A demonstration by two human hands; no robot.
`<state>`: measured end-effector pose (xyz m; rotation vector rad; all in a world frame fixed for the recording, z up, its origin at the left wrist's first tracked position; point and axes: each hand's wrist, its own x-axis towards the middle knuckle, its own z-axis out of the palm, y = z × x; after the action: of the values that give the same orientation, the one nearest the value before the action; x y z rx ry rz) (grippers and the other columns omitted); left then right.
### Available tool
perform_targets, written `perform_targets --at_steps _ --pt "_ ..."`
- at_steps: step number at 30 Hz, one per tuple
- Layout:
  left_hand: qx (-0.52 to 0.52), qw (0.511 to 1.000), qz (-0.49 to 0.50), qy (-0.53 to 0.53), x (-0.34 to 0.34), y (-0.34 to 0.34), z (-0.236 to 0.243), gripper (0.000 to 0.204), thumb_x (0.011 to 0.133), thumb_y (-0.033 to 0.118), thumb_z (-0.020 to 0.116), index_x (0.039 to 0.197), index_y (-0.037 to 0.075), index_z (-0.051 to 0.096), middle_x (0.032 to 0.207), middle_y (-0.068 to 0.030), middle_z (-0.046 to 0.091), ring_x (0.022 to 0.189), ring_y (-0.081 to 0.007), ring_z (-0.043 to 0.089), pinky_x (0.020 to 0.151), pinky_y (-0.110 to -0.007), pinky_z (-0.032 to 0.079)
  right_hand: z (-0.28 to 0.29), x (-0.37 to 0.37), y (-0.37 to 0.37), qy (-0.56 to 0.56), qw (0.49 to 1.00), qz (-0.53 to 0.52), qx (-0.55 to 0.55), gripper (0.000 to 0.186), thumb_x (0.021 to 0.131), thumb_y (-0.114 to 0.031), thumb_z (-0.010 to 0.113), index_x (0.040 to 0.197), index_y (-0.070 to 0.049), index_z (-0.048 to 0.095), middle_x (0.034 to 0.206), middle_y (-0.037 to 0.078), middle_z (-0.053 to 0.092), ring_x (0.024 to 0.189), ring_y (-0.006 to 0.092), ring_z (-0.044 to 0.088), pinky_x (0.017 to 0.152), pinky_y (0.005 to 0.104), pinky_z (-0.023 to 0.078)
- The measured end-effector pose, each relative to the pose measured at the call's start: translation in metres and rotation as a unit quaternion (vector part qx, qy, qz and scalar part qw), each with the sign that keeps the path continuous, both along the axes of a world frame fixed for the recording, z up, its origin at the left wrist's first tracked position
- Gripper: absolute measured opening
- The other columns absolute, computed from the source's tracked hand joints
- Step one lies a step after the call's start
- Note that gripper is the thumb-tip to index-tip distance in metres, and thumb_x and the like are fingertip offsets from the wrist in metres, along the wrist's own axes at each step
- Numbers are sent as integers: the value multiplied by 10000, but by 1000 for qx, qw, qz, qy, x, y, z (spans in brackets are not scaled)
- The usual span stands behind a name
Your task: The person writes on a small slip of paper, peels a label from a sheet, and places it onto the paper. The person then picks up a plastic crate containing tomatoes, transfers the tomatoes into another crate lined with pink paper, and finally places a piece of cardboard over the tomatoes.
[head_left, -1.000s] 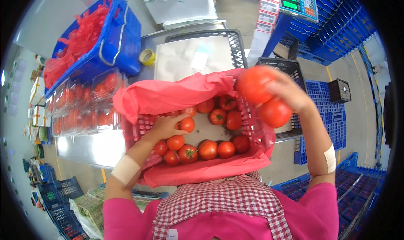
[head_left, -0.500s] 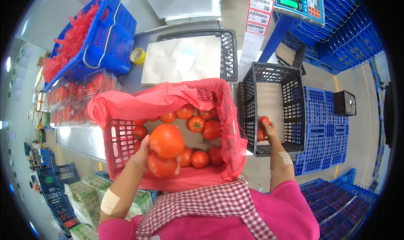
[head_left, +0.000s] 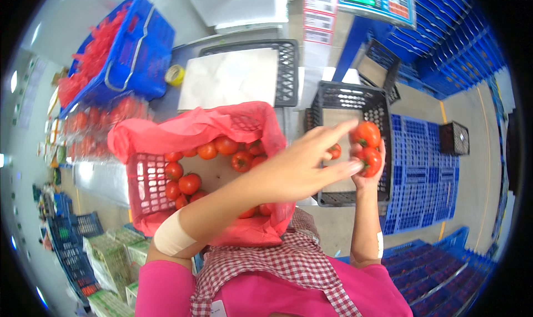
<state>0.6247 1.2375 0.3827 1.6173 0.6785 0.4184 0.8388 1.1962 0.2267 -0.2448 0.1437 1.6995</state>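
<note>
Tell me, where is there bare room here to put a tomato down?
The black crate under the right hand shows mostly bare floor, with one tomato inside. The white sheet behind the pink crate is bare too. The pink crate has a pale gap mid-floor, ringed by tomatoes, with the left hand reaching across it.

Tomatoes (head_left: 252, 210) half-hidden under left forearm (head_left: 222, 206)

Two red, green-stemmed tomatoes (head_left: 367, 145) sit stacked above the black crate (head_left: 350, 97).
</note>
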Motion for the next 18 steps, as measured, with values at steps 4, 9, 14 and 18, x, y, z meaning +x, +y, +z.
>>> perform_targets --at_steps 4,9,14,18 --pt "-304 940 27 149 -118 18 -13 337 876 254 505 1098 2 532 977 -110 596 880 -160 589 768 -289 472 -119 56 -23 -108 976 -24 -188 508 820 -496 478 1112 -82 502 1035 120 572 778 238 579 570 338 498" --pt "98 848 -20 520 -257 -33 -141 572 740 506 589 1159 124 518 1221 -123 491 1161 -297 417 951 -429 336 -209 90 -33 -222 871 41 -436 363 813 -393 515 1056 -123 534 970 89 579 805 224 572 673 365 480" --pt "145 761 -157 612 -212 -58 -135 788 656 622 582 1251 132 419 1287 -152 414 1190 -309 389 967 -496 256 -76 39 18 -623 728 -49 -282 533 746 -263 600 1224 -102 431 1073 46 486 1027 209 467 854 413 376" --pt "100 858 -144 483 -227 -63 -169 874 618 601 631 1279 101 353 1252 -150 453 1126 -306 460 923 -455 324 109 -98 32 -680 697 147 173 266 768 -31 551 1033 -44 568 827 19 570 784 124 551 711 241 441"
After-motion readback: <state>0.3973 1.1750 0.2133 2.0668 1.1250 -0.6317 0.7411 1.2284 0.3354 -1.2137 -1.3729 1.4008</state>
